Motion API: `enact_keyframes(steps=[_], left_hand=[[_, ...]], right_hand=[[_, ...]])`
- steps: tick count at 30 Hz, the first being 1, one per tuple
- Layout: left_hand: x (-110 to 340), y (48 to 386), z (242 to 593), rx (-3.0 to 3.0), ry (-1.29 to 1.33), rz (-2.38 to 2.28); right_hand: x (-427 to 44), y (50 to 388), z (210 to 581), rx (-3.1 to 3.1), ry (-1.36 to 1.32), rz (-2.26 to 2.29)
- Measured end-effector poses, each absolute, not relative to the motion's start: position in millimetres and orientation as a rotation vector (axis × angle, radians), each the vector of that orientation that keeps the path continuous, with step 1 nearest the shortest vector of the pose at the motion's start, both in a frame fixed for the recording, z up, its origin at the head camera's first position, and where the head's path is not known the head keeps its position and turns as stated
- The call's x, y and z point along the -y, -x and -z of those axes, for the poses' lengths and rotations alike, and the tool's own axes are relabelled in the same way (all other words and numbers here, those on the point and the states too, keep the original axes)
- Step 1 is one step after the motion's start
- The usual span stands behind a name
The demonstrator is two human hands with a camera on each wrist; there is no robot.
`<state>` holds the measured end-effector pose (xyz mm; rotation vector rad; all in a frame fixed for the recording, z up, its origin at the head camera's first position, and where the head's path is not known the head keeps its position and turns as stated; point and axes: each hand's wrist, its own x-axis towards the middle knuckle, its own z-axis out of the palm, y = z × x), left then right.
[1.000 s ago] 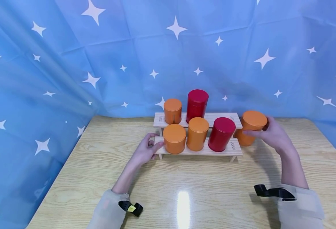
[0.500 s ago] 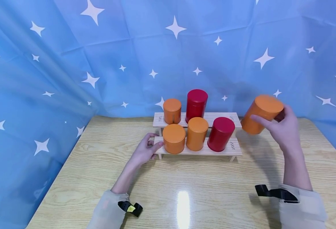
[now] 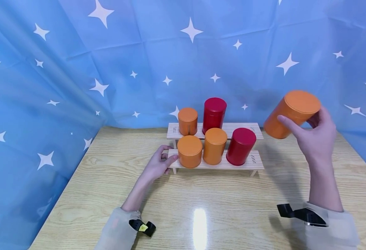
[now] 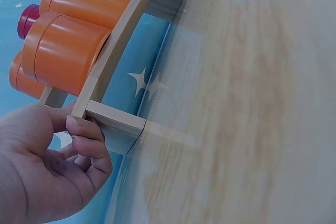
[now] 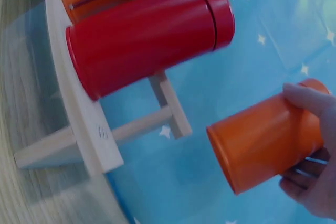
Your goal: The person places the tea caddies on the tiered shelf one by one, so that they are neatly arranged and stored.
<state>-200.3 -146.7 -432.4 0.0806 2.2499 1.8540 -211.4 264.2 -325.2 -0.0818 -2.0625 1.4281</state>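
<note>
My right hand point(image 3: 318, 139) grips an orange canister point(image 3: 290, 116) near its lidded top. That canister is in the air, tilted, to the right of the two-tier wooden rack point(image 3: 256, 160). My left hand point(image 3: 157, 166) pinches the left end of the rack's lower tier, as the left wrist view shows on the plank end point(image 4: 97, 90). Along the lower tier stand a wide orange canister point(image 3: 189, 152), a narrower orange canister point(image 3: 214, 147) and a red canister point(image 3: 240, 147). On the upper tier are a small orange canister point(image 3: 187, 122) and a tall red canister point(image 3: 214, 114).
The rack stands near the back edge of a wood-grain table point(image 3: 226, 205). Behind it hangs a blue cloth point(image 3: 158, 52) with white stars. Bare plank point(image 3: 243, 130) shows at the upper tier's right end. Each wrist carries a black strap point(image 3: 311, 217).
My right hand has lifted the orange canister from beside the rack's right end, moving it up and to the right while tilting it. My left hand and the rack have stayed put.
</note>
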Motion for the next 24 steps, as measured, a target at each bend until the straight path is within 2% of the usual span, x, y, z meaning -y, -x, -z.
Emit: enact_keyframes(steps=[8,24], left_hand=[[147,202,437,-2.252,-0.089,-1.847],[147,203,437,-2.252,-0.095,-1.867]], right_hand=[[-245,215,330,2.091,-0.036,-1.41],[-232,224,342,2.211,-0.08,-1.429]])
